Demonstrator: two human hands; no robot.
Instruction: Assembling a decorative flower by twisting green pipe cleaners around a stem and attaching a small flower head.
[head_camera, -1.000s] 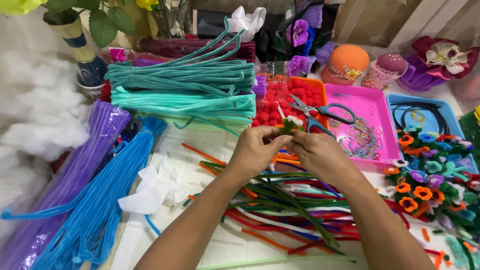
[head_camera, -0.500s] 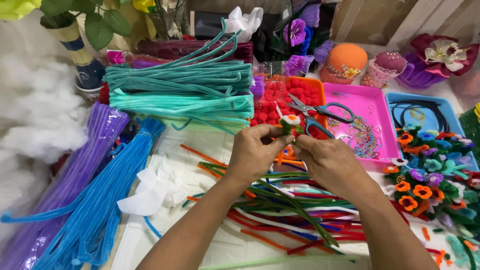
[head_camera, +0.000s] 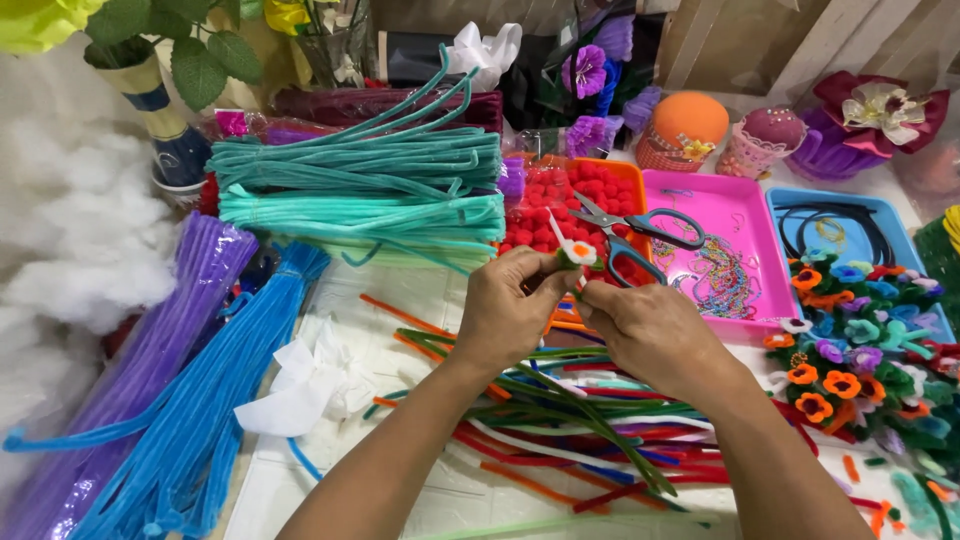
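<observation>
- Left hand (head_camera: 510, 310) pinches small white-orange pipe-cleaner flower (head_camera: 578, 253), held above the table.
- Right hand (head_camera: 650, 330) grips its green stem just below.
- Scissors (head_camera: 635, 232) lie on orange tray (head_camera: 632, 180) behind.

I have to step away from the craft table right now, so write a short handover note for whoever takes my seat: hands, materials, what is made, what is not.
Left hand: pinching a small pipe-cleaner flower, white with an orange centre, at its top.
Right hand: gripping the flower's green stem just below.
Materials: loose pipe cleaners under the hands; scissors across the orange tray of red pompoms; teal bundles behind; blue and purple bundles on the left.
Done: a heap of finished flowers on the right.
Left: the held flower is not yet in the heap; whether it is finished I cannot tell.
</observation>
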